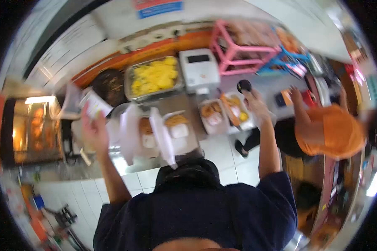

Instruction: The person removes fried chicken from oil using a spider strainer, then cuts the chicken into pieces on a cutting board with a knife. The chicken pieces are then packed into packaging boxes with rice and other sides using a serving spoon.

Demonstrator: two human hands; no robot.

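Observation:
My right hand (257, 108) is closed round a small object with a round black end (244, 86), above an open takeaway box (246, 124) with yellow food. Beside it stands another open box (219, 128) holding browned food and a small white cup. My left hand (95, 130), smeared by motion, is raised at the left against a tilted white labelled tub (97, 103), and its fingers seem to grip it. Between my hands, two more boxes stand with white lids (161, 136) upright; browned food (176, 120) and a white cup (180, 131) show in one.
Behind the boxes are a metal tray (180, 85) of yellow chunks, a white scale-like machine (200, 69) and a dark round pan (109, 85). Pink (247, 62) and blue racks (287, 58) stand at the back right. A lit cabinet (33, 129) is far left. A person in orange (331, 131) works at the right.

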